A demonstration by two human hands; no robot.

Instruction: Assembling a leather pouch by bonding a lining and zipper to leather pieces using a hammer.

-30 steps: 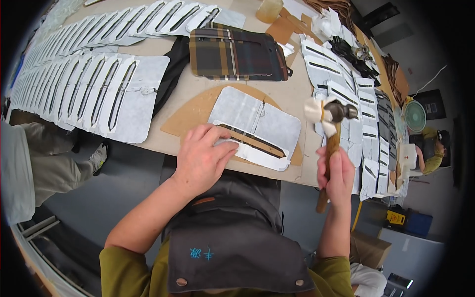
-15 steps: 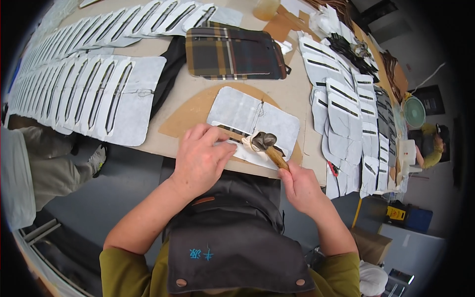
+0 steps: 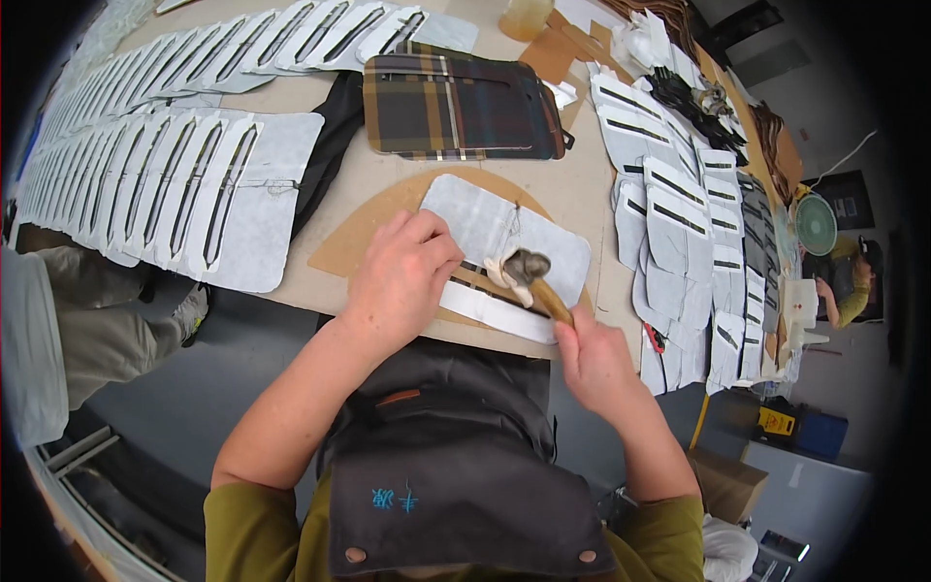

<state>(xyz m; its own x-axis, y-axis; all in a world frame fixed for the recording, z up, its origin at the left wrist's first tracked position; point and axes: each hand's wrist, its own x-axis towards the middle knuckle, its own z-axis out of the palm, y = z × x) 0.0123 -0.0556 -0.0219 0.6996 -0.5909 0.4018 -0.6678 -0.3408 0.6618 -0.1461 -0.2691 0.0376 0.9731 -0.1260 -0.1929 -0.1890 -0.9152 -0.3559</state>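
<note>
My right hand point(image 3: 596, 361) is wrapped around the wooden handle of a hammer point(image 3: 556, 304), whose dark, rounded head has pale cloth tied about it. The hammer head hangs over a grey-white fabric panel point(image 3: 470, 209), blocking part of its dark slot. Along the panel's near side runs a white strip point(image 3: 493, 312). At the panel's left part is my left hand point(image 3: 402, 276), fingers curled together and fingertips close to the slot's left end; what they pinch, if anything, is hidden. Under the panel lies a brown board point(image 3: 354, 236) with a curved edge.
Rows of slotted white panels point(image 3: 276, 228) overlap on the left of the table. Plaid fabric pieces point(image 3: 417, 107) lie beyond the board. More slotted panels point(image 3: 669, 233) are stacked at right, by red-handled snips point(image 3: 653, 337). Another person's legs point(image 3: 121, 315) show at left.
My left hand has lifted back off the strip and moved slightly up and left, its fingers curling. The hammer head has shifted a little to the right, uncovering more of the white strip.
</note>
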